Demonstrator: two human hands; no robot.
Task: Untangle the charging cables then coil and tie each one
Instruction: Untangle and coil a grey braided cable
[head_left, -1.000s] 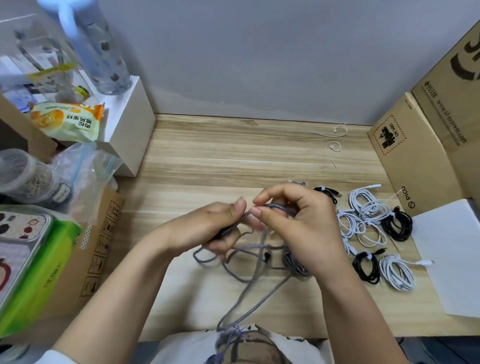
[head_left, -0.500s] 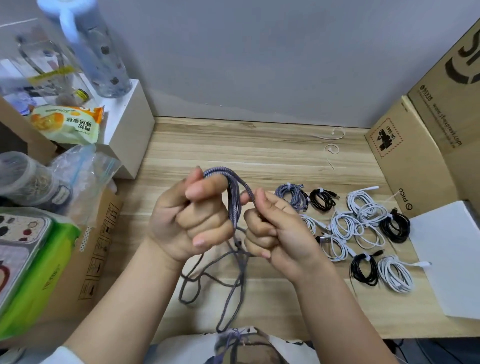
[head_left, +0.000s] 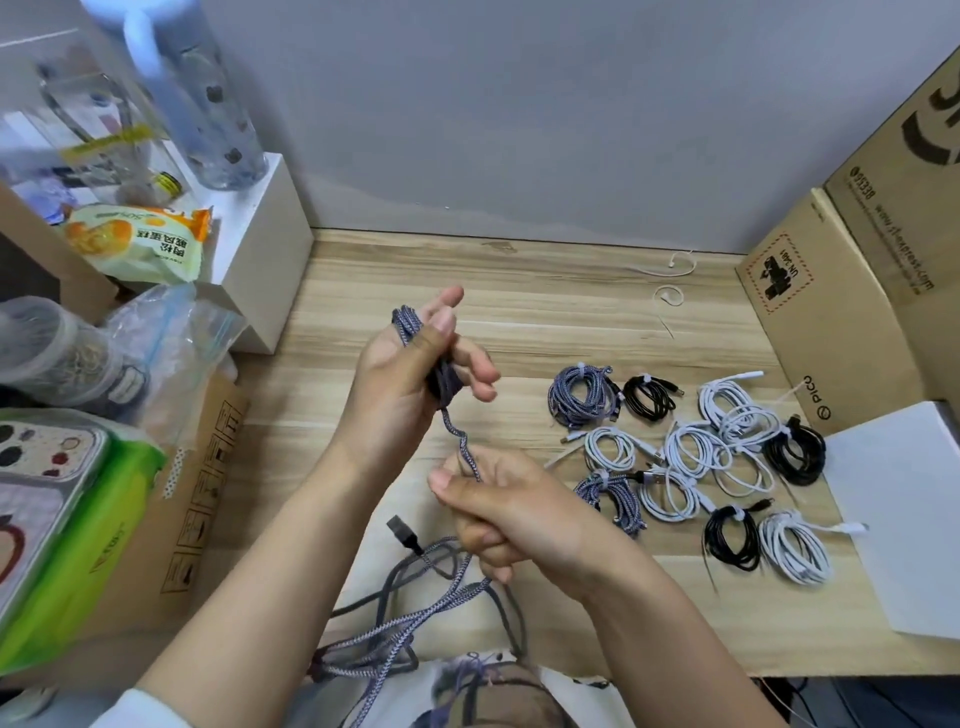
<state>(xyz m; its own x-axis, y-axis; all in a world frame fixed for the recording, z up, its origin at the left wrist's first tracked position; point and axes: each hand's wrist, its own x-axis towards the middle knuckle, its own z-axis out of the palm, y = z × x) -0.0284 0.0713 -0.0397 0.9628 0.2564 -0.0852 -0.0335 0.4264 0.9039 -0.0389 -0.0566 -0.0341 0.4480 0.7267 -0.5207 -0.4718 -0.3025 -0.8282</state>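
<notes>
Head view — two hands (head_left: 415, 384), one braided cable (head_left: 457, 441).

Soft, even indoor light falls on my wooden desk (head_left: 545, 291); shadows beneath my arms stay faint. No harsh glare. The wide lens bends the edges, and the water bottle (head_left: 208, 98) at upper left smears with blur.

left hand (head_left: 410, 384) raised gripping, right hand (head_left: 509, 509) pinching
</notes>
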